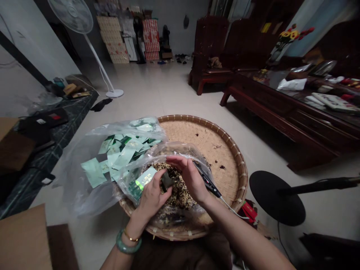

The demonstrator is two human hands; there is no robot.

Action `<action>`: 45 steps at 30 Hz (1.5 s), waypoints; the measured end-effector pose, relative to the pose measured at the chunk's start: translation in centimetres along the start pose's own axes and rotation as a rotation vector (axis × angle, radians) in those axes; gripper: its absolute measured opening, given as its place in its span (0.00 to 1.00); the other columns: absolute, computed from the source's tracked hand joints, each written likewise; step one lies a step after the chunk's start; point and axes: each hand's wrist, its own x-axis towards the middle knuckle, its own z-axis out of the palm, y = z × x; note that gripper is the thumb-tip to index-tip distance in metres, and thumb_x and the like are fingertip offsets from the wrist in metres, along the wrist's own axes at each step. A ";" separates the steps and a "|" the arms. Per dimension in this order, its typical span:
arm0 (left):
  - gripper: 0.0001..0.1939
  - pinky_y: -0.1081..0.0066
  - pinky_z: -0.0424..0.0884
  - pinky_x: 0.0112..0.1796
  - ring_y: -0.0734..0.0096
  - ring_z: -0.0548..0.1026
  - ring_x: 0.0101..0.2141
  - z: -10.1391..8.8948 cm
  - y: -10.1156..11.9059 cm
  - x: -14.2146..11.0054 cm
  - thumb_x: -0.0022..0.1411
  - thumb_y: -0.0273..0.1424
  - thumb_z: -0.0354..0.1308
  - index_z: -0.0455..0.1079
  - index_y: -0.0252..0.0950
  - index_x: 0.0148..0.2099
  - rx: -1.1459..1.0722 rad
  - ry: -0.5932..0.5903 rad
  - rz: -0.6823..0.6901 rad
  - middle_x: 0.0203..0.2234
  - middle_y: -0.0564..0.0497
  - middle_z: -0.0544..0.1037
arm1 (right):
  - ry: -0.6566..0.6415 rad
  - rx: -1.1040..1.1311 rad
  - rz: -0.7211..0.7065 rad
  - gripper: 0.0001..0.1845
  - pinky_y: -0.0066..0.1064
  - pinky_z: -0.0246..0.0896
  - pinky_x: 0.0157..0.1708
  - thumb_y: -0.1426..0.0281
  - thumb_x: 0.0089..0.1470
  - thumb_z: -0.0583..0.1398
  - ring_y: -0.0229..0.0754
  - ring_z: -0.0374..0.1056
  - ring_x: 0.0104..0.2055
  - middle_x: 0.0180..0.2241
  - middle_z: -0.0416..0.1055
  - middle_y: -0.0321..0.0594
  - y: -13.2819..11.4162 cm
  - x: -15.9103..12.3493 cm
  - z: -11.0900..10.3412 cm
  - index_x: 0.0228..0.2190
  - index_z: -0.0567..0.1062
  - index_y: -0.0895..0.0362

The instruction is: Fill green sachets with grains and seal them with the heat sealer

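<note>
My left hand (153, 195) pinches a small sachet (168, 181) between thumb and forefinger, its dark mouth facing up. My right hand (194, 180) is held just to the right, fingers stretched out and tilted toward the sachet; nothing shows in it. Below both hands, a clear plastic bag holds a loose dried mix (182, 193) of pale and dark bits. Several flat green sachets (146, 178) lie left of my left hand. A slim black appliance (208, 182) with a white cord, like a hair straightener, rests beside my right hand.
A round woven bamboo tray (242, 161) carries everything, with dark scraps on its right side. A large plastic bag (84, 150) of green sachets overhangs its left rim. Around it stand a black round base (277, 198), a cardboard box (25, 236), a wooden table (281, 116) and a white fan (114, 93).
</note>
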 end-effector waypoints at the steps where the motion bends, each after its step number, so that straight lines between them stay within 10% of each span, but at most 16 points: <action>1: 0.31 0.60 0.76 0.42 0.58 0.75 0.47 0.0 0.1 0.1 0.58 0.26 0.56 0.50 0.37 0.61 -0.007 -0.005 0.009 0.49 0.40 0.71 | -0.033 -0.007 0.004 0.28 0.43 0.52 0.59 0.48 0.61 0.46 0.47 0.63 0.55 0.51 0.70 0.42 0.1 -0.2 -0.1 0.47 0.72 0.53; 8: 0.24 0.61 0.76 0.41 0.58 0.74 0.45 -0.7 0.5 0.4 0.58 0.25 0.55 0.58 0.40 0.57 0.075 -0.085 0.049 0.48 0.41 0.68 | -0.028 -0.034 0.007 0.23 0.44 0.48 0.62 0.52 0.62 0.47 0.45 0.54 0.63 0.57 0.63 0.39 0.3 -0.1 -0.6 0.51 0.68 0.49; 17: 0.22 0.61 0.77 0.39 0.59 0.74 0.43 -1.1 0.2 0.5 0.58 0.27 0.56 0.60 0.38 0.55 0.097 -0.061 0.027 0.46 0.42 0.69 | -0.137 -0.691 0.050 0.21 0.32 0.68 0.33 0.75 0.50 0.59 0.40 0.69 0.36 0.44 0.68 0.43 0.0 -2.6 -3.3 0.48 0.69 0.53; 26: 0.16 0.61 0.75 0.44 0.59 0.72 0.50 -3.5 -0.8 0.6 0.62 0.31 0.53 0.62 0.37 0.53 0.051 -0.088 -0.008 0.49 0.40 0.70 | -0.336 -1.243 0.087 0.26 0.37 0.65 0.43 0.79 0.48 0.63 0.47 0.66 0.45 0.46 0.64 0.47 1.4 -5.0 -4.0 0.49 0.68 0.55; 32: 0.15 0.62 0.75 0.44 0.59 0.73 0.49 -3.8 -0.8 0.5 0.63 0.29 0.52 0.64 0.37 0.52 0.069 -0.084 -0.030 0.48 0.41 0.72 | -0.338 -1.312 -0.038 0.08 0.29 0.61 0.34 0.79 0.54 0.57 0.41 0.63 0.35 0.35 0.65 0.40 3.9 -4.7 -3.5 0.34 0.73 0.56; 41: 0.13 0.58 0.74 0.46 0.58 0.73 0.49 -4.0 -1.0 0.6 0.63 0.29 0.52 0.66 0.36 0.51 0.094 -0.054 0.020 0.47 0.40 0.73 | -0.401 -1.370 -0.003 0.18 0.32 0.62 0.40 0.79 0.52 0.60 0.44 0.64 0.42 0.41 0.66 0.44 3.5 -4.4 -2.9 0.45 0.70 0.55; 45: 0.14 0.59 0.74 0.46 0.59 0.73 0.50 -4.2 -0.8 0.7 0.65 0.28 0.50 0.65 0.36 0.52 0.074 -0.068 0.044 0.48 0.40 0.73 | -0.420 -1.428 0.022 0.09 0.30 0.60 0.35 0.80 0.54 0.57 0.42 0.63 0.35 0.34 0.67 0.41 3.9 -3.8 -2.3 0.34 0.74 0.57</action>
